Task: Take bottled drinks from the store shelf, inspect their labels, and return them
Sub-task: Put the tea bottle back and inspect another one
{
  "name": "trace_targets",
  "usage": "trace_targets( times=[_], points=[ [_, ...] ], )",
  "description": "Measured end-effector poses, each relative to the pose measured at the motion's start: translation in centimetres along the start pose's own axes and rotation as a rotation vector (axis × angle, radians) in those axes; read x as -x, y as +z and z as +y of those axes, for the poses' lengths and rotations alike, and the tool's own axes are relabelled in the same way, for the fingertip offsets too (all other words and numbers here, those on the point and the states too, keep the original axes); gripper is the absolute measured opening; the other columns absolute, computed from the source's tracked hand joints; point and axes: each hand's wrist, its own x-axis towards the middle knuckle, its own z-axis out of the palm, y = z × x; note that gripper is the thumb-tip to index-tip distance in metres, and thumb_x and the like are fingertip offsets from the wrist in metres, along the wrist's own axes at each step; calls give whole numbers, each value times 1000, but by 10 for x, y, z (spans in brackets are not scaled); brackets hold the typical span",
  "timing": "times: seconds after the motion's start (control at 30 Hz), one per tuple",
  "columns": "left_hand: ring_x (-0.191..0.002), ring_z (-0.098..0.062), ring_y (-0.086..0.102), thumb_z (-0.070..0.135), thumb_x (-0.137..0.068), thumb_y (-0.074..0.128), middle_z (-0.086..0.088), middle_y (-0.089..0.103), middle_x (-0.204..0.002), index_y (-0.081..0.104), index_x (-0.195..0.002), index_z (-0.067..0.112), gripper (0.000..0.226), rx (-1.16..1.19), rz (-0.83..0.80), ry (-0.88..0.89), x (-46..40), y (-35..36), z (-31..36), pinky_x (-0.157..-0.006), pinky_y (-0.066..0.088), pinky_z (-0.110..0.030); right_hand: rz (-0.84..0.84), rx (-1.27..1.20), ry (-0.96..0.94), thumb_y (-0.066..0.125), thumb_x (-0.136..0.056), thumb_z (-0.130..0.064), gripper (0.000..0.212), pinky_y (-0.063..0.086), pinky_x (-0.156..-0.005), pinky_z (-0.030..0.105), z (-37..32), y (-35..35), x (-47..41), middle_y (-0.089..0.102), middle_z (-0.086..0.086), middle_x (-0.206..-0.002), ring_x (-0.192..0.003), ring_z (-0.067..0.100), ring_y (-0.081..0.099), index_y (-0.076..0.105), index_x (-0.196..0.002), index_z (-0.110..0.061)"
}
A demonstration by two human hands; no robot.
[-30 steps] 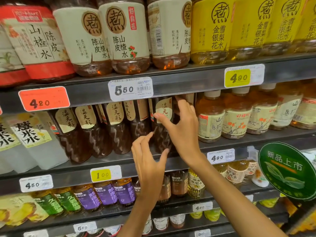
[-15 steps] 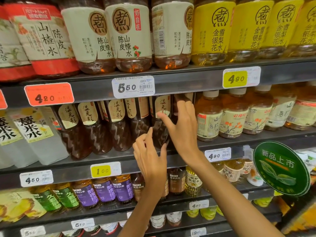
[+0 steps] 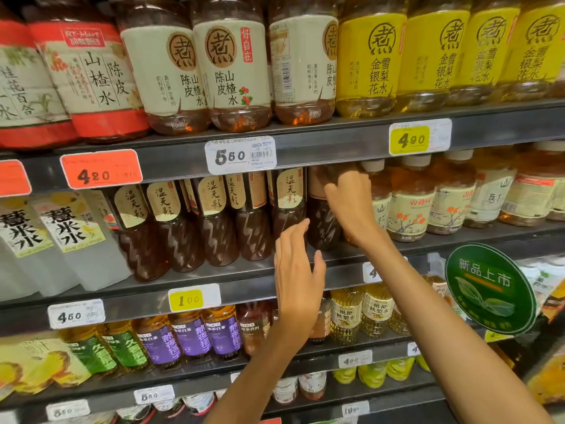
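Dark brown ribbed plastic bottles (image 3: pixel 218 228) with cream labels line the grey metal shelf (image 3: pixel 214 278). Left hand (image 3: pixel 298 280) hovers open, empty, before that shelf's edge. Right hand (image 3: pixel 351 206) curls around the row's rightmost bottle (image 3: pixel 322 221).

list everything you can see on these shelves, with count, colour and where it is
cream-label bottles: three, amber drink, top shelf centre
yellow-label bottles: at least four, top shelf right
red-label bottles: two in part view, top shelf left
dark brown bottles: about six, beige labels, middle shelf centre
cloudy white bottles: two, middle shelf left
orange tea bottles: several, white caps, middle shelf right
purple-label bottles: three, lower shelf
price tags: many; white, yellow, red; on shelf edges
green round sign: one, right
left hand: open, before the dark bottles
right hand: on the rightmost dark bottle; grip hidden
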Motion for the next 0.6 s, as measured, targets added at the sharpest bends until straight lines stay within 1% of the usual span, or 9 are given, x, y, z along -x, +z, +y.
trace_targets(
  times=[0.07, 0.13, 0.27, 0.33, 0.4, 0.47, 0.5, 0.53, 0.6],
  points=[
    [-127, -14, 39, 7, -91, 58, -2, 45, -134, 40, -140, 14, 53, 15, -26, -23, 3, 0, -1, -109, 34, -36, 68, -54, -33, 53, -80, 3, 49, 26, -48, 30, 0, -3, 2, 28, -1, -45, -45, 12, 28, 25, -44, -14],
    [-130, -15, 38, 15, -91, 61, -3, 43, -138, 36, -142, 13, 57, 11, -64, -33, 6, 0, -1, -110, 33, -37, 118, -76, -57, 58, -83, -3, 47, 22, -46, 26, 0, -8, 7, 30, -4, -48, -47, 9, 28, 28, -48, -13],
    [-138, -14, 27, 32, -86, 68, -2, 31, -149, 20, -149, 17, 81, 70, -161, -114, 15, -1, 4, -114, 28, -36, 172, -216, -59, 60, -91, -20, 20, 41, -70, 32, 2, -18, 18, 57, 8, -83, -82, 21, 53, 55, -86, -1],
    [-140, -12, 23, 38, -82, 71, 1, 24, -153, 10, -151, 21, 93, 122, -232, -172, 20, -2, 6, -114, 25, -31, 158, -287, -65, 60, -92, -29, 21, 42, -75, 21, 1, -24, 24, 60, 0, -91, -86, 8, 55, 57, -96, -9],
    [-141, -10, 22, 38, -80, 73, 2, 21, -156, 4, -151, 24, 101, 165, -308, -205, 24, -4, 8, -110, 24, -25, 134, -346, -47, 59, -93, -35, 18, 38, -63, 7, -1, -29, 32, 58, -11, -80, -73, -9, 56, 51, -85, -21],
    [-137, -11, 29, 34, -78, 76, 1, 27, -152, 4, -150, 23, 102, 200, -343, -221, 25, -6, 10, -106, 29, -22, 80, -379, -14, 57, -94, -38, 23, 39, -57, 9, -2, -28, 39, 56, -11, -72, -67, -8, 56, 47, -77, -25],
    [-132, -13, 36, 31, -77, 77, 0, 34, -147, 6, -148, 23, 100, 219, -350, -236, 26, -6, 12, -103, 34, -22, 35, -399, 12, 57, -93, -38, 20, 45, -62, 17, -2, -26, 43, 60, -6, -77, -73, -2, 59, 52, -83, -22],
    [-126, -13, 43, 27, -75, 78, 0, 41, -141, 10, -146, 23, 98, 241, -354, -261, 29, -7, 12, -98, 40, -23, -7, -423, 36, 58, -92, -39, 21, 50, -70, 25, -3, -25, 47, 64, -2, -87, -84, 5, 62, 57, -96, -18],
    [-107, -3, 54, 19, -71, 79, 3, 50, -123, 19, -142, 24, 93, 312, -369, -326, 38, -13, 13, -85, 49, -19, -69, -512, 91, 63, -89, -39, 41, 51, -84, 26, -3, -25, 57, 65, -1, -109, -100, 9, 62, 57, -121, -14]
  ],
)
